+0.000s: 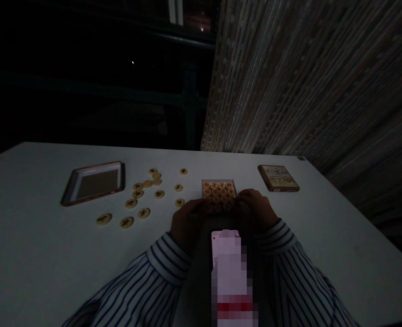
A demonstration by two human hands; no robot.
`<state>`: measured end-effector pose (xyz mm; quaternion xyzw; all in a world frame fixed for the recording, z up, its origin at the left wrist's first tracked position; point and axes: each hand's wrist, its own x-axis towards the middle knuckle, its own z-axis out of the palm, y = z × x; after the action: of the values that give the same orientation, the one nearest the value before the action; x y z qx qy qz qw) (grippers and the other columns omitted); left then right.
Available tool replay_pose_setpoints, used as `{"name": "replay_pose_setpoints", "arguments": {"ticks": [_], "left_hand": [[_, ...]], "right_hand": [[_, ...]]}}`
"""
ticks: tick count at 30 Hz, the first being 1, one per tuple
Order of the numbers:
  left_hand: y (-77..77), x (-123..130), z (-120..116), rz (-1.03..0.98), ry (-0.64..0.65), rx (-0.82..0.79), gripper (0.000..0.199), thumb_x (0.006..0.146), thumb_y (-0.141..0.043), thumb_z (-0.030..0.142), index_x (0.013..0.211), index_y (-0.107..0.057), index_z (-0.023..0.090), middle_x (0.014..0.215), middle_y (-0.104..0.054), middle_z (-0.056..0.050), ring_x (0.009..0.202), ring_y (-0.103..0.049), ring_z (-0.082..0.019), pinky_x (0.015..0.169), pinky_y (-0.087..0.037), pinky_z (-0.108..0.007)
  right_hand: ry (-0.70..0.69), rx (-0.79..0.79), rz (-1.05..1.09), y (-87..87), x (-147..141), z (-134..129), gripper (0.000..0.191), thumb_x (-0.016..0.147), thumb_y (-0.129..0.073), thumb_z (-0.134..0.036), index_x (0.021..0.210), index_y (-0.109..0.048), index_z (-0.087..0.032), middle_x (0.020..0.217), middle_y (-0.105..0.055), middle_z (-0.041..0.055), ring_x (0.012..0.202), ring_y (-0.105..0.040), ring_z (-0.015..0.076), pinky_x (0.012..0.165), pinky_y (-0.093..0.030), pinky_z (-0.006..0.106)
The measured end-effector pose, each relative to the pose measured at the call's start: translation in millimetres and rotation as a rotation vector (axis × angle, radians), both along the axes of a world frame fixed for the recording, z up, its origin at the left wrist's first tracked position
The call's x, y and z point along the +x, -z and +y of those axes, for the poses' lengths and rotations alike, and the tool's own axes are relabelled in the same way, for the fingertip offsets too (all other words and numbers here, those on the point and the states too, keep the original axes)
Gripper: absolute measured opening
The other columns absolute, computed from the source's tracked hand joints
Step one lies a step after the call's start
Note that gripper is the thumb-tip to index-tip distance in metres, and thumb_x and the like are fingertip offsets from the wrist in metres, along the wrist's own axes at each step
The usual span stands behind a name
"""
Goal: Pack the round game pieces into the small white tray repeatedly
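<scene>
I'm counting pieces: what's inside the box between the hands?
Rows of round pieces with red characters show in the box. The left hand and right hand flank it. The nearest row is dim; anything beneath the pieces is covered.

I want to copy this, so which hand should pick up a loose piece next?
Probably the left hand: the loose pieces lie on its side. The right hand is across the box from them.

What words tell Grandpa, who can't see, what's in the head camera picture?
Left hand and right hand flank a small box of red-marked xiangqi pieces on a white table in dim light. Loose pieces and a shallow tray lie to the left; a printed box lies right, and a lit phone shows below.
</scene>
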<state>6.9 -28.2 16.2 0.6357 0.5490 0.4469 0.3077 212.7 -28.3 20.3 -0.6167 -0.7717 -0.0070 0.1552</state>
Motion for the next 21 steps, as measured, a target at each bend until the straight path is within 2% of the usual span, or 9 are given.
{"name": "replay_pose_setpoints", "arguments": {"ticks": [7, 15, 21], "left_hand": [[0.5, 1.9, -0.8, -0.025, -0.012, 0.016, 0.023, 0.073, -0.052, 0.033, 0.085, -0.065, 0.018, 0.081, -0.069, -0.005, 0.072, -0.063, -0.017, 0.069, -0.053, -0.030], [-0.3, 0.4, -0.2, -0.041, 0.012, -0.010, 0.025, 0.073, -0.051, 0.034, 0.086, -0.065, 0.017, 0.083, -0.069, -0.006, 0.072, -0.063, -0.017, 0.068, -0.053, -0.029], [-0.2, 0.4, 0.2, -0.027, 0.011, 0.001, 0.024, 0.073, -0.051, 0.034, 0.085, -0.065, 0.018, 0.083, -0.068, -0.005, 0.074, -0.063, -0.017, 0.069, -0.053, -0.029]], "right_hand": [[-0.037, -0.027, -0.008, -1.9, 1.7, -0.1, 0.022, 0.072, -0.057, -0.032, 0.091, -0.063, -0.024, 0.098, -0.057, 0.0063, 0.089, -0.051, 0.0206, 0.070, -0.040, 0.035], [-0.019, -0.019, -0.015, 0.0, 2.4, 0.2, 0.024, 0.071, -0.056, -0.033, 0.093, -0.062, -0.024, 0.098, -0.058, 0.0063, 0.088, -0.052, 0.0210, 0.068, -0.040, 0.035], [-0.054, 0.089, 0.040, 2.6, 0.7, -1.0, 0.028, 0.070, -0.057, -0.029, 0.097, -0.059, -0.023, 0.100, -0.056, 0.0069, 0.089, -0.050, 0.0199, 0.072, -0.039, 0.035]]}}
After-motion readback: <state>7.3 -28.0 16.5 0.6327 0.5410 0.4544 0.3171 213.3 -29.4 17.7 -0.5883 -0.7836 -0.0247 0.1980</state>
